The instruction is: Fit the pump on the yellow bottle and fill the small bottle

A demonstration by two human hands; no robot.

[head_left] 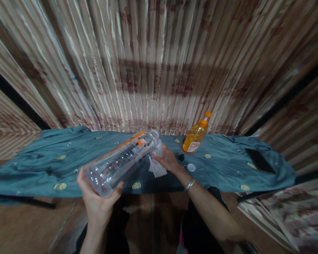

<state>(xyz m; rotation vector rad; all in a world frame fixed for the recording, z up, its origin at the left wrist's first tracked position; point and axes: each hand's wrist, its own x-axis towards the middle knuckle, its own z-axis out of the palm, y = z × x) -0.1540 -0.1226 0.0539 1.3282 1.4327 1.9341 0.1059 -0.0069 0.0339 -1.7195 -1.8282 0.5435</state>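
Note:
My left hand (99, 194) is wrapped round the base of a large clear plastic bottle (122, 160) with an orange-edged printed label. The bottle is tilted, its mouth pointing up and to the right. Close by its neck, my right hand (168, 159) is closed on a small clear plastic container (159, 149), whose exact kind I cannot make out. Whether the two touch is unclear. Below the right fingers a crumpled white-and-pink wrapper (158, 170) shows on the cloth; it cannot be told whether the fingers touch it.
A teal patterned cloth (42, 165) covers the narrow table. On it, right of my hand, are a small black object (181, 157), a white round cap (191, 167) and an orange pump bottle (194, 138). A dark phone (259, 160) lies farther right. Striped curtain (153, 70) hangs behind.

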